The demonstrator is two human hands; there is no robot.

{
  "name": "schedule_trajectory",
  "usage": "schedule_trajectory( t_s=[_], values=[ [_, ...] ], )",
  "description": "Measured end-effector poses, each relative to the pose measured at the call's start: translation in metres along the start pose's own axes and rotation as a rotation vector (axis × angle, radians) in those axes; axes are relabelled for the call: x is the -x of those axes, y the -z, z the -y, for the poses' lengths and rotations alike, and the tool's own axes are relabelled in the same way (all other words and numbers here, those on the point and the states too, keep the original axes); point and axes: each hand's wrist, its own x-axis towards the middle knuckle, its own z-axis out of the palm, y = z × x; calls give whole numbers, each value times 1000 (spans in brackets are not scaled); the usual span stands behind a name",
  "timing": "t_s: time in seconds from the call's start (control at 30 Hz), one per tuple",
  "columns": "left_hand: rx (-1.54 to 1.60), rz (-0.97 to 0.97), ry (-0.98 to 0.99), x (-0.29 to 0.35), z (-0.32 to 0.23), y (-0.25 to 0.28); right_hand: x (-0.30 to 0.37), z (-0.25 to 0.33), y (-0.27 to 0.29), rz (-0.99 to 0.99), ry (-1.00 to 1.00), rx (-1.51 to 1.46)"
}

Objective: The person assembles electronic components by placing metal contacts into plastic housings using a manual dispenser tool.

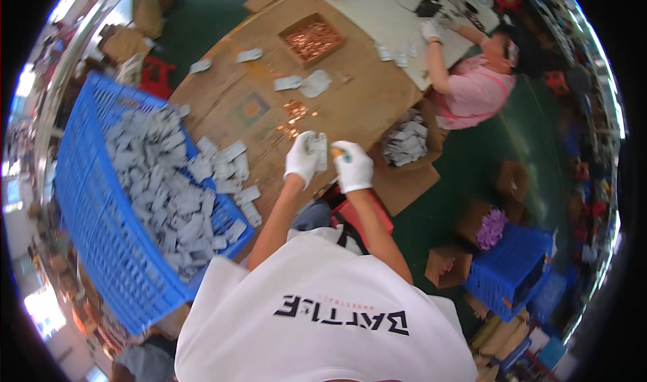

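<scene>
My left hand (pixel 300 161), in a white glove, is closed on a flat pale-grey plastic plate (pixel 321 151) at the near edge of the table. Just right of the plate is my right hand (pixel 354 167), also gloved, its fingers curled together. A small orange bit shows at its fingertips, too small to name. Beyond my hands lies a loose pile of small copper-coloured metal pieces (pixel 294 111). To the left, more grey plates (pixel 232 160) lie in a heap, spilling from a large blue plastic crate (pixel 111 210) full of them.
A cardboard box (pixel 290 37) of copper pieces stands farther back on the brown cardboard-topped table (pixel 219 89). On the right is a carton (pixel 431 154) holding grey plates. A co-worker in pink (pixel 475 92) works at the white table. Blue crates (pixel 502 271) stand lower right.
</scene>
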Motion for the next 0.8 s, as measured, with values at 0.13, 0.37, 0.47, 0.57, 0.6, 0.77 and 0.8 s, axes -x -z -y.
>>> schedule_trajectory(
  t_s=[0.13, 0.37, 0.47, 0.57, 0.6, 0.77, 0.8],
  values=[
    [-466, -104, 154, -9, 75, 19, 39, -27, 39, -6, -165, -89],
    [-787, -158, -15, -13, 162, 4, 165, -92, 135, -124, -476, 87],
    [-727, -39, -201, -11, 110, -28, 177, -97, 110, -37, -549, 145],
    [-747, 140, -352, -4, 101, -48, 195, -97, 151, -205, -727, 73],
    [-764, 186, -394, -6, 101, -51, 203, -100, 161, -245, -747, 111],
    [-870, 320, -577, -67, 92, -59, 212, -100, 150, -352, -717, -49],
    [-893, 330, -597, -81, 90, -58, 216, -104, 146, -363, -717, -70]
  ],
)
